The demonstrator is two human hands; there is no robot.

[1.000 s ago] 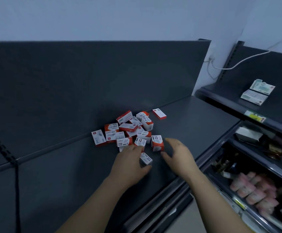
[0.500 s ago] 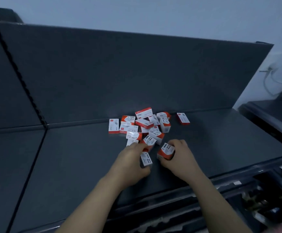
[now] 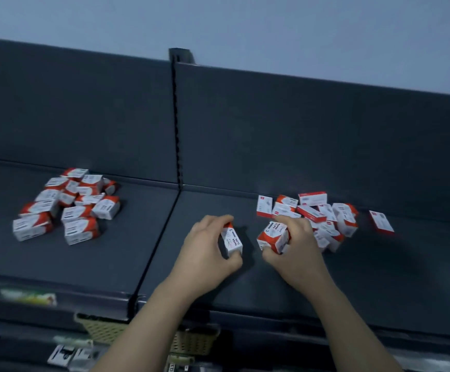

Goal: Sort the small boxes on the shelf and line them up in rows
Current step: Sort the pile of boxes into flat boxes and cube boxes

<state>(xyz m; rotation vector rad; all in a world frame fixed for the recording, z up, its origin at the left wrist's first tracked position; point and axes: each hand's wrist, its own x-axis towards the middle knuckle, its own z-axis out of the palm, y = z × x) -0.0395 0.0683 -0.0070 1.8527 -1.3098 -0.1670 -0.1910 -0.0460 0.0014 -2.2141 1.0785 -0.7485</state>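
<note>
Shelf (image 3: 393, 277): dark grey, 2 sections split by a seam running front to back, w/ a slotted upright (image 3: 175, 116) set at the back above it.

L hand (image 3: 205, 245) is curled round one small box (image 3: 232, 241), red and white, "PAPER CLIPS" legible. It is held mid-depth in the R section, near the seam; whether it rests on the shelf can't be told.

R hand (image 3: 296, 248) is clamped on a second box (image 3: 273, 237), just beside the first, a gap between them.

R heap (image 3: 323, 218) of like boxes is piled behind the R hand toward the back edge, tilted and overlapping.

A single box (image 3: 381, 221) is set apart to the R of it.

L heap (image 3: 68, 205) is spread over the L section, mid to back.

A woven basket (image 3: 100, 328) is seen below the front edge.
</note>
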